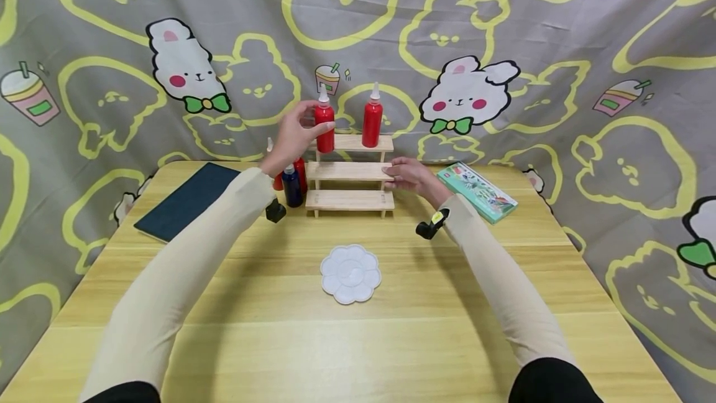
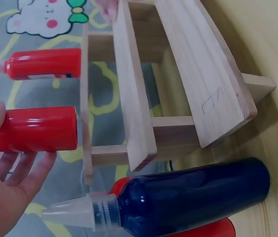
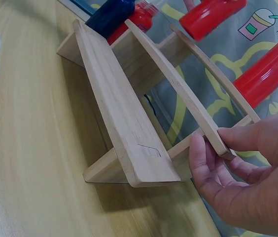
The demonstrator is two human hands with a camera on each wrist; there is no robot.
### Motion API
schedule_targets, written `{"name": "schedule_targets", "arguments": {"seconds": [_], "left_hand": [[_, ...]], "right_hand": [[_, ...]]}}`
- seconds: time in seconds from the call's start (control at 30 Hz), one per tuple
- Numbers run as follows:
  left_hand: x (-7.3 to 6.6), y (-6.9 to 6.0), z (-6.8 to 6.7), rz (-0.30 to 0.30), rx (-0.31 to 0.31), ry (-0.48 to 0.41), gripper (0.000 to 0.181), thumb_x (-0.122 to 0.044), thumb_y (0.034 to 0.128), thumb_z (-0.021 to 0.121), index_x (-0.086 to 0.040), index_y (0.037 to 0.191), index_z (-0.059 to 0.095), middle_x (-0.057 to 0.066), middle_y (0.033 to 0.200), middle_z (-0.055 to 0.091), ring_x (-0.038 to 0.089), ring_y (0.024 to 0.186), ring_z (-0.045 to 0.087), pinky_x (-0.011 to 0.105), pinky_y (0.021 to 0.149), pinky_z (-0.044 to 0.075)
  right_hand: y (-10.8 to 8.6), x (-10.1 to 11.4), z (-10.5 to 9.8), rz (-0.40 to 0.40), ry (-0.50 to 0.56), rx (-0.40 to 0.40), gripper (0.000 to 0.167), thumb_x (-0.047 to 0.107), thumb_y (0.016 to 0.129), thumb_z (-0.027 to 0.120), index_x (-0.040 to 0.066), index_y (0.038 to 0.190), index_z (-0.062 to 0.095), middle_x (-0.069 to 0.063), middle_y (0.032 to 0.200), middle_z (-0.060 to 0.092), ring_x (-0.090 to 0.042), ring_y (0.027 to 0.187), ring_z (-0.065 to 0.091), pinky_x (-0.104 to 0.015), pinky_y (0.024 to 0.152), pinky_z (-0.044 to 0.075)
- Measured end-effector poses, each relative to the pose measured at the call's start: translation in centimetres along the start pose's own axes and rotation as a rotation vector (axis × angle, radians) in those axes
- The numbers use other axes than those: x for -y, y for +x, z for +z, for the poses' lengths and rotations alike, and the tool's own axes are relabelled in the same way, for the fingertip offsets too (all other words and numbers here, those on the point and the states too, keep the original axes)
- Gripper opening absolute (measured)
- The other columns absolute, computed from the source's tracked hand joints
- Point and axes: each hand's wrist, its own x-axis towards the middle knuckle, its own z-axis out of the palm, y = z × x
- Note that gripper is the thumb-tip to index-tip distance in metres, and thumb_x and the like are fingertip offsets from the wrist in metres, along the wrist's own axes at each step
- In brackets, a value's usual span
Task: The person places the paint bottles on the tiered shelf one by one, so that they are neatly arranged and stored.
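Note:
My left hand [image 1: 298, 134] grips a red squeeze bottle [image 1: 325, 118] with a clear pointed nozzle, upright near the left end of the top tier. In the left wrist view a narrow gap shows between the bottle's base and the top board. My right hand [image 3: 257, 170] pinches the right end of the middle board of a three-tier wooden stand [image 1: 349, 199], thumb on top and fingers beneath. Another red bottle [image 1: 371, 118] stands on the top tier toward the right. Left of the stand, a dark blue bottle [image 2: 193, 197] partly hides red bottles [image 1: 301, 173] behind it.
A white flower-shaped palette [image 1: 350, 273] lies on the wooden table in front of the stand. A dark flat board [image 1: 187, 201] lies to the left, partly behind the left sleeve. At the right is a green illustrated box [image 1: 478, 191]. Patterned grey cloth [image 1: 347, 17] hangs behind the table.

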Motion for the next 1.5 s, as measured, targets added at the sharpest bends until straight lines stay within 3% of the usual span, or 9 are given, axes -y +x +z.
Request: {"name": "schedule_targets", "arguments": {"seconds": [0.27,0.5,0.63,0.93,1.5], "left_hand": [[0.7,0.8,0.3,0.011,0.006,0.013,0.054,-0.017,0.0953,0.079,-0.008,0.144,0.057,0.015,0.134,0.066,0.029,0.119,0.064,0.04,0.107,0.052],[0.9,1.7,0.3,0.008,0.032,0.099,0.056,-0.021,0.0967,0.078,-0.013,0.147,0.055,0.012,0.134,0.066,0.027,0.116,0.065,0.039,0.104,0.054],[0.9,1.9,0.1,0.003,0.043,0.137,0.055,-0.022,0.0971,0.078,-0.012,0.146,0.054,0.012,0.133,0.066,0.027,0.114,0.064,0.041,0.103,0.054],[1.2,1.9,0.9,0.039,0.014,0.179,0.058,-0.021,0.0971,0.078,-0.012,0.147,0.05,0.013,0.13,0.067,0.027,0.113,0.066,0.042,0.101,0.056],[1.3,2.1,1.9,0.039,0.006,0.152,0.061,-0.021,0.0982,0.076,-0.012,0.152,0.048,0.013,0.132,0.066,0.026,0.114,0.065,0.041,0.099,0.058]], "right_hand": [[0.0,0.1,0.2,0.021,0.012,-0.002,0.023,0.0,0.103,0.061,0.009,0.117,0.044,-0.008,0.1,0.053,-0.015,0.069,0.062,-0.023,0.071,0.061],[0.2,0.1,0.4,0.022,0.009,-0.003,0.028,0.0,0.103,0.062,0.007,0.123,0.044,-0.007,0.098,0.052,-0.015,0.069,0.061,-0.024,0.071,0.061],[0.2,0.1,0.7,0.019,0.011,-0.002,0.025,0.0,0.103,0.061,0.008,0.119,0.044,-0.007,0.098,0.052,-0.015,0.069,0.061,-0.024,0.07,0.061],[0.3,0.1,0.5,0.014,0.01,0.004,0.024,0.0,0.103,0.061,0.008,0.118,0.044,-0.006,0.098,0.052,-0.014,0.068,0.06,-0.024,0.071,0.061],[0.0,-0.1,-0.1,-0.002,-0.001,0.017,0.022,0.0,0.104,0.059,0.008,0.118,0.044,-0.005,0.098,0.052,-0.013,0.068,0.061,-0.025,0.074,0.062]]}}
